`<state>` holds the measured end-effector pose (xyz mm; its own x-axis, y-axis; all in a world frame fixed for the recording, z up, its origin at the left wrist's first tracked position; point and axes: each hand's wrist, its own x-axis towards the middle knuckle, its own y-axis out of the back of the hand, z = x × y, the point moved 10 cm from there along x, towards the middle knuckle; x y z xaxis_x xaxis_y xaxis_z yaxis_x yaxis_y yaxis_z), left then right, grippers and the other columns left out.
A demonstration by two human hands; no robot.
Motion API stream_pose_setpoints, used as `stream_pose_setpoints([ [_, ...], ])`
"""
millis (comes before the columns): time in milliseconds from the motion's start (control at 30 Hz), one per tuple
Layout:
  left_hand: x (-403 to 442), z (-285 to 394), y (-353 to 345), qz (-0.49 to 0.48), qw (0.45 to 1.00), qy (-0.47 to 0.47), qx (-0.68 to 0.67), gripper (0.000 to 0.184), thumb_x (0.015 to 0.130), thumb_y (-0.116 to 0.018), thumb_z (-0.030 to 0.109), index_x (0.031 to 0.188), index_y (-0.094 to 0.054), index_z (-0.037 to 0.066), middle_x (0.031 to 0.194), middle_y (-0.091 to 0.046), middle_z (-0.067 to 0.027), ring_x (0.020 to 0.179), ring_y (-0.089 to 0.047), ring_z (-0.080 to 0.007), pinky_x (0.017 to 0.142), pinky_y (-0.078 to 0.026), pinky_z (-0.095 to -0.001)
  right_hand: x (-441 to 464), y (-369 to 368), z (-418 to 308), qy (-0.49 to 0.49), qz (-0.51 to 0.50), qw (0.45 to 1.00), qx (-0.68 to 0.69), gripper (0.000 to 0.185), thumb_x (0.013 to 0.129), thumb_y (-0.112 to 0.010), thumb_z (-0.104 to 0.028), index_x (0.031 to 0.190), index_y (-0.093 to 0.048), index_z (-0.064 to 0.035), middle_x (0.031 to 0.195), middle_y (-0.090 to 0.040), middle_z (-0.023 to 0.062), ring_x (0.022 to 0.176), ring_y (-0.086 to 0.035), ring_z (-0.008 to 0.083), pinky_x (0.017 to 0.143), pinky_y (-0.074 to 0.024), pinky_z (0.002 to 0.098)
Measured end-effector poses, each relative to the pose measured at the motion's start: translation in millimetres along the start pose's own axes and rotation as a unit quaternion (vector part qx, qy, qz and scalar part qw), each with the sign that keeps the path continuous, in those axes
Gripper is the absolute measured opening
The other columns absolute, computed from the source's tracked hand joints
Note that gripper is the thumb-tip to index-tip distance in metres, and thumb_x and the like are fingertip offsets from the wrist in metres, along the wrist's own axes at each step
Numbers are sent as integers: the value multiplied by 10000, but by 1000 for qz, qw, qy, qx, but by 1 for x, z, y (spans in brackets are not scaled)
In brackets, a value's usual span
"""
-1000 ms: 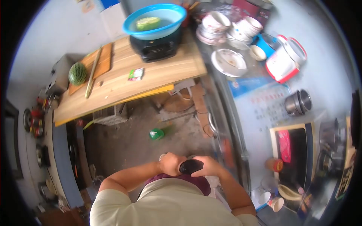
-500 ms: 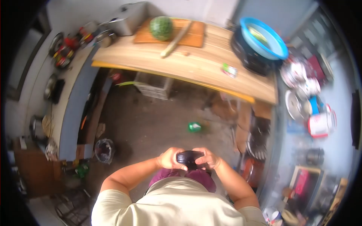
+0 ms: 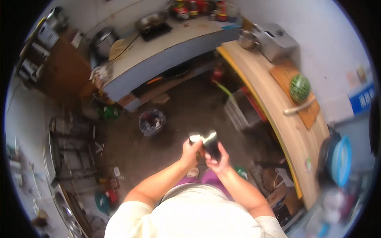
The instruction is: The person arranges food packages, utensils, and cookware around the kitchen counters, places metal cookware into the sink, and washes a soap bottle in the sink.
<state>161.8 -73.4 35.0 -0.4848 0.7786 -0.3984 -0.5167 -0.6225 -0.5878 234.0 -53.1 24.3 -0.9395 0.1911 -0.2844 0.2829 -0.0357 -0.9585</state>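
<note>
Black, smooth vegetable pieces [image 3: 213, 148], pale-fleshed and uneven-ended, one clasped in left hand [image 3: 190, 153], one in right hand [image 3: 220, 162]

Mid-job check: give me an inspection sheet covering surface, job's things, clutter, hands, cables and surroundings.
Surface: wooden table bears a cutting board, striped melon and pale stick.
Job's things: left dark piece and right dark piece, both with pale ends; whether fully separate, cannot tell.
Clutter: lined bin and slotted crate on the floor.
Hands: left hand and right hand each grip a piece, close together.
Cables: thin dark cord on the counter.
Surroundings: pan on the counter; blue basin beyond the table; edges blurred.
</note>
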Motion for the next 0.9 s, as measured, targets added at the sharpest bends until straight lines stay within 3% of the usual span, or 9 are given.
stream_pose_setpoints([
  [100, 34, 21, 42, 136, 988, -64, -33, 231, 817, -652, 293, 797, -536, 94, 603, -477, 16, 521, -472, -92, 468, -390, -233, 60, 13, -11, 22, 87, 992, -89, 377, 852, -578, -360, 1069, -525, -56, 878, -586, 109, 687, -563, 160, 448, -417, 196],
  [233, 35, 49, 79, 240, 956, -154, 63, 301, 796, -685, 297, 925, -528, 75, 761, -553, 1, 647, -516, -81, 542, -418, -219, 93, -20, -27, 16, 57, 963, -264, 306, 835, -627, -222, 1091, -512, -99, 928, -590, 74, 737, -571, 163, 505, -432, 257],
  [267, 32, 56, 85, 274, 944, -177, 56, 272, 769, -713, 157, 933, -525, 50, 789, -563, -6, 660, -521, -82, 570, -439, -224, 104, -12, -27, -7, 46, 970, -237, 335, 804, -661, -140, 1100, -510, -107, 962, -588, 46, 799, -575, 163, 551, -460, 285],
  [367, 33, 73, 96, 290, 908, -279, 120, 368, 735, -752, 224, 960, -512, 58, 847, -556, 9, 766, -518, -70, 651, -449, -221, 129, -12, -29, -11, 40, 962, -271, 391, 778, -683, -96, 1126, -505, -109, 1000, -586, 35, 858, -574, 164, 598, -476, 302],
  [400, 28, 84, 97, 307, 876, -324, 183, 386, 713, -770, 192, 959, -509, 48, 845, -567, 4, 780, -529, -71, 684, -455, -221, 137, -12, -28, -28, 19, 963, -268, 428, 765, -682, -42, 1147, -499, -103, 1039, -580, 29, 941, -565, 161, 724, -491, 316],
  [533, 23, 106, 111, 357, 825, -356, 255, 404, 700, -778, 203, 954, -511, 39, 824, -584, -5, 766, -534, -70, 693, -450, -213, 169, -8, -20, -45, -4, 942, -333, 570, 772, -662, -32, 1276, -408, -109, 1149, -526, 44, 1023, -522, 185, 812, -457, 323],
  [633, 29, 113, 139, 380, 820, -349, 247, 402, 692, -786, 205, 948, -526, 36, 830, -590, -9, 766, -533, -71, 692, -453, -222, 194, -8, -10, -22, 14, 933, -359, 529, 787, -638, -4, 1264, -423, -85, 1160, -524, 53, 1052, -515, 189, 884, -441, 343],
  [733, 37, 109, 178, 451, 824, -223, 259, 382, 693, -786, 193, 943, -547, 31, 831, -596, -16, 763, -537, -79, 697, -458, -235, 224, 9, 2, 12, 108, 921, -374, 439, 745, -702, -20, 1140, -511, -53, 1046, -574, 31, 970, -544, 133, 871, -439, 281],
  [900, 56, 118, 234, 399, 875, -167, 218, 341, 722, -758, 170, 960, -564, 21, 838, -605, -14, 785, -553, -93, 738, -463, -248, 261, 67, 22, 83, 288, 850, -434, 457, 759, -714, -113, 1154, -486, -78, 978, -573, 19, 871, -546, 133, 759, -459, 286],
])
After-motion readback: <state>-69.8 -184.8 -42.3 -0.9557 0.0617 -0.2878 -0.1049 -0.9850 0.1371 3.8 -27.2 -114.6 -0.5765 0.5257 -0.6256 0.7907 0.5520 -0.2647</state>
